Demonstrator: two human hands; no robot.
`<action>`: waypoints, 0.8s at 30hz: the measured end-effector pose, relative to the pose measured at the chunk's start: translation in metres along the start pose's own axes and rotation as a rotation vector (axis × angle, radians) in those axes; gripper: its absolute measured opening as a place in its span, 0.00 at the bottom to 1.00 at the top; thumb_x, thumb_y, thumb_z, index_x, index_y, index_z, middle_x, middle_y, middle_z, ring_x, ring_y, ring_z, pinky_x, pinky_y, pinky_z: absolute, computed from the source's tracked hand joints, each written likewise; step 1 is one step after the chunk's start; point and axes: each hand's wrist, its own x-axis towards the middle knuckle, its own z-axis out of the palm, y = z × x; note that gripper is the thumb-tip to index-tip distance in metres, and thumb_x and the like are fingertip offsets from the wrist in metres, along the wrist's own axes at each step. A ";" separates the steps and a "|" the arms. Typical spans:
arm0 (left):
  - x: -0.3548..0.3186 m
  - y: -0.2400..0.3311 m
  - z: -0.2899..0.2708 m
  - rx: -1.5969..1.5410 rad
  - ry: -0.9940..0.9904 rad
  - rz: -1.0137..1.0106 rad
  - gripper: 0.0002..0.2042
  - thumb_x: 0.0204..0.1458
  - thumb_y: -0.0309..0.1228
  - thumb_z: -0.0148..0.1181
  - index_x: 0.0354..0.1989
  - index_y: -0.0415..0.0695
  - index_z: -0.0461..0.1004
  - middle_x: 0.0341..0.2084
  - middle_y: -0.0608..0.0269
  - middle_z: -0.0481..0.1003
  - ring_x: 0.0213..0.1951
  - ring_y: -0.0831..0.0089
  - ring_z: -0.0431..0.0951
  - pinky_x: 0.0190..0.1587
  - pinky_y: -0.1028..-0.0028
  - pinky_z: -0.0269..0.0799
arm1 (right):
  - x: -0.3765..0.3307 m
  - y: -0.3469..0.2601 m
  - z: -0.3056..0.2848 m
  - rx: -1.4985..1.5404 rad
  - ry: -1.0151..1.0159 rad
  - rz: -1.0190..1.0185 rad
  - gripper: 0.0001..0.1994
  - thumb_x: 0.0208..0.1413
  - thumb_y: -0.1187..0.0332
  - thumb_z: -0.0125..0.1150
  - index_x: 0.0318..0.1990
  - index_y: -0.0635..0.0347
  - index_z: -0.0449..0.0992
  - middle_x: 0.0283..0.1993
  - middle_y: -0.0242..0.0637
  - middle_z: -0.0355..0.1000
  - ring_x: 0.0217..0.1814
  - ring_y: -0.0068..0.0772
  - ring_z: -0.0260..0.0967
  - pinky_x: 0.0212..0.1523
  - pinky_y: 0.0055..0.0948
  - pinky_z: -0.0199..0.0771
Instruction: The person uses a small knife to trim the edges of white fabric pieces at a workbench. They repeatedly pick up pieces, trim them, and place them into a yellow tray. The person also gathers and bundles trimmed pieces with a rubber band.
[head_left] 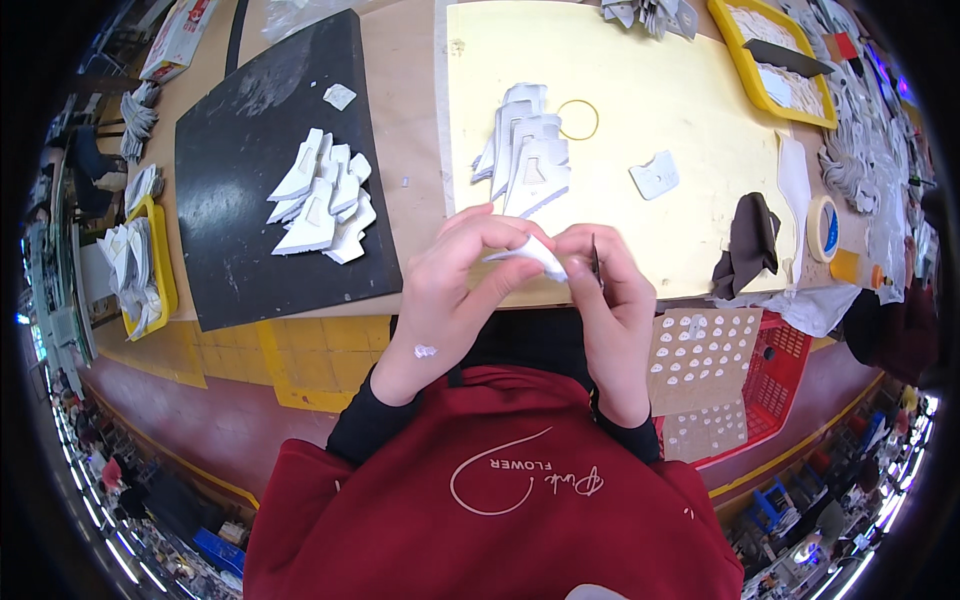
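My left hand (455, 275) pinches a curved white cut piece (540, 258) between thumb and fingers, just over the near edge of the pale yellow sheet (620, 100). My right hand (612, 290) is closed, its fingertips at the right end of that piece, and it grips a thin dark tool (596, 260) whose kind I cannot make out. Beyond my hands a fanned row of similar white pieces (535, 170) lies on the sheet, next to a yellow rubber band (579, 119). To the right sits one loose white piece (655, 175).
At left, a heap of white pieces (318, 205) rests on a black board (230, 130). Yellow trays (160, 260) stand far left and at upper right. A dark cloth (748, 245), a tape roll (823, 228) and an orange bottle (855, 268) lie at right, above a red crate (785, 370).
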 end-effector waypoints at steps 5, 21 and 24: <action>-0.003 -0.001 0.002 -0.144 0.094 -0.137 0.05 0.55 0.22 0.62 0.37 0.38 0.73 0.39 0.59 0.80 0.40 0.75 0.80 0.41 0.78 0.75 | -0.004 -0.011 -0.007 -0.218 -0.010 -0.152 0.16 0.55 0.79 0.63 0.51 0.62 0.77 0.38 0.33 0.70 0.31 0.19 0.64 0.30 0.18 0.63; 0.002 0.001 0.001 0.009 0.114 0.062 0.07 0.50 0.21 0.65 0.31 0.41 0.71 0.34 0.61 0.79 0.35 0.66 0.77 0.50 0.67 0.71 | -0.005 -0.014 0.001 -0.300 0.007 -0.211 0.15 0.53 0.80 0.65 0.50 0.60 0.79 0.31 0.35 0.73 0.28 0.22 0.68 0.25 0.21 0.64; 0.001 0.002 0.001 0.024 0.125 0.072 0.07 0.50 0.21 0.65 0.31 0.41 0.70 0.34 0.61 0.79 0.34 0.64 0.78 0.55 0.62 0.69 | -0.004 -0.012 0.000 -0.264 -0.014 -0.219 0.15 0.54 0.80 0.64 0.49 0.60 0.79 0.31 0.34 0.72 0.28 0.20 0.66 0.26 0.20 0.64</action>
